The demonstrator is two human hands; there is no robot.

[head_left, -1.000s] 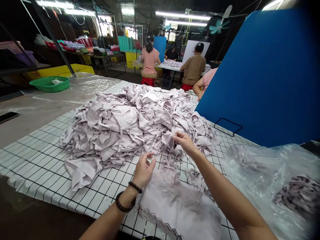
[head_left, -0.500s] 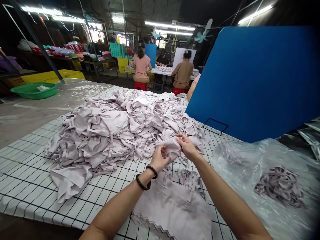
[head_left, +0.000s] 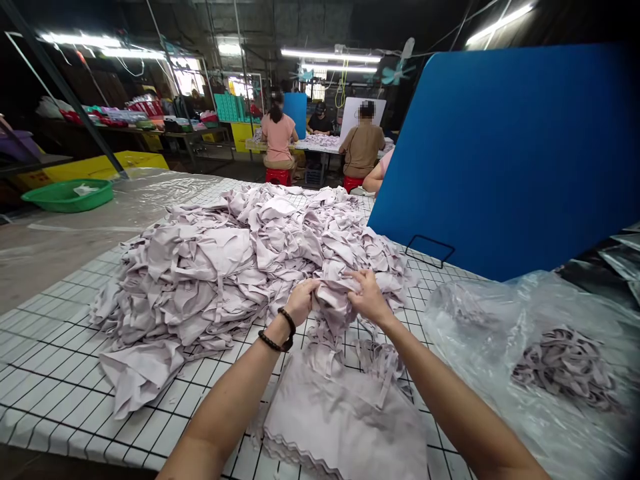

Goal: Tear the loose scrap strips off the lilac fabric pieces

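Two hands, left hand [head_left: 301,301] and right hand [head_left: 369,297], both pinching one pale garment [head_left: 336,292] at heap [head_left: 225,267] edge; separating step, next likely needing clean lift free.

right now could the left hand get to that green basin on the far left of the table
Probably not. The left hand grips a garment at the pile's near edge; the green basin sits far off across bare table, likely beyond arm's length.

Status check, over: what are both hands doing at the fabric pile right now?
Left hand and right hand both gripping one pale fabric piece at the pile edge. Flat garment lies below. Nothing blocking.
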